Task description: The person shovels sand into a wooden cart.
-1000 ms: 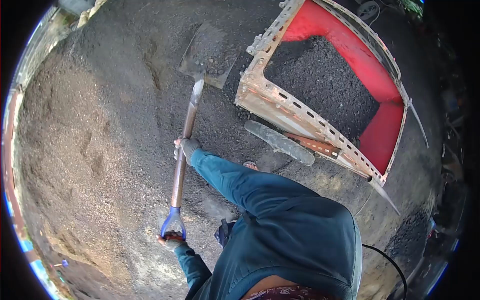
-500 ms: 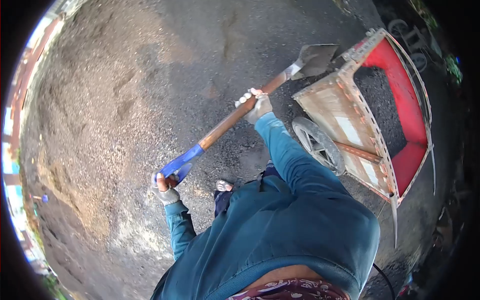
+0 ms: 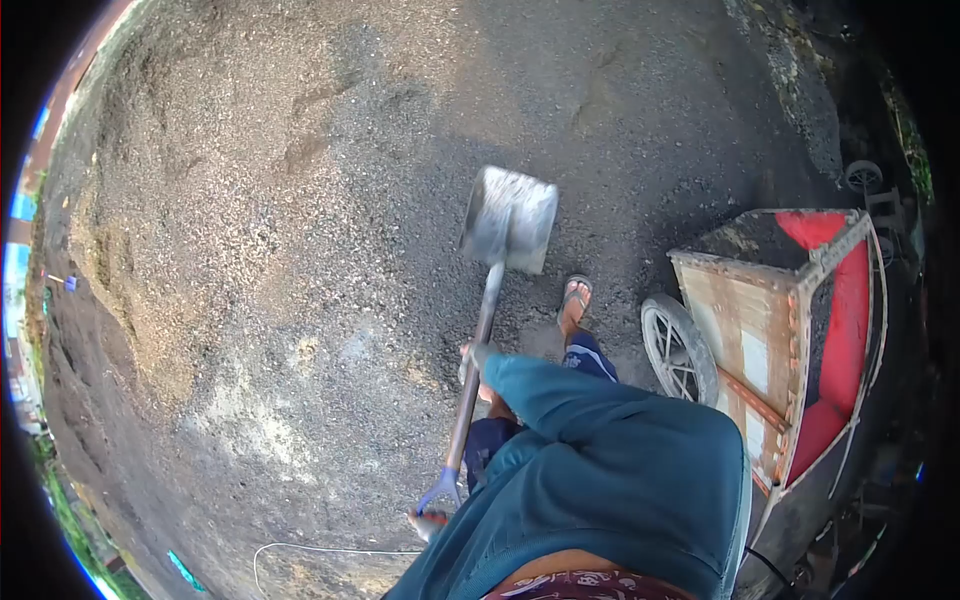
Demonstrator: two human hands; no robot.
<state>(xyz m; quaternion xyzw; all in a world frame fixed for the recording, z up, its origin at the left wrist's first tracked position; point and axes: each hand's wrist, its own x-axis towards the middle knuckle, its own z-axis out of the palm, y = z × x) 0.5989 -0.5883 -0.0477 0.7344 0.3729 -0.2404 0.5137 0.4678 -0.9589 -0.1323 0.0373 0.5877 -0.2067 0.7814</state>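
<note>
A shovel (image 3: 472, 390) slants up and away from my body, with a wooden shaft, a blue D-shaped handle and a broad metal blade. My right hand (image 3: 478, 362), in a pale glove, is closed around the middle of the shaft. At the lower end, my left hand (image 3: 430, 523) grips the blue handle, partly hidden by it. The blade, slightly blurred, is in front of my feet over dark gravel (image 3: 400, 180), its face showing bright grey metal.
A cart (image 3: 740, 330) with wooden panels, a red inside and a spoked wheel (image 3: 678, 350) stands at my right, dark material in it. My sandalled foot (image 3: 577, 292) is between shovel and cart. A pale cord (image 3: 330, 548) lies at lower left. More wheels (image 3: 863, 176) show at far right.
The shovel blade has swung left, away from beside the cart, and its shaft is now steeper. Both hands keep their hold; my left hand has moved right and down, and my view has shifted.
</note>
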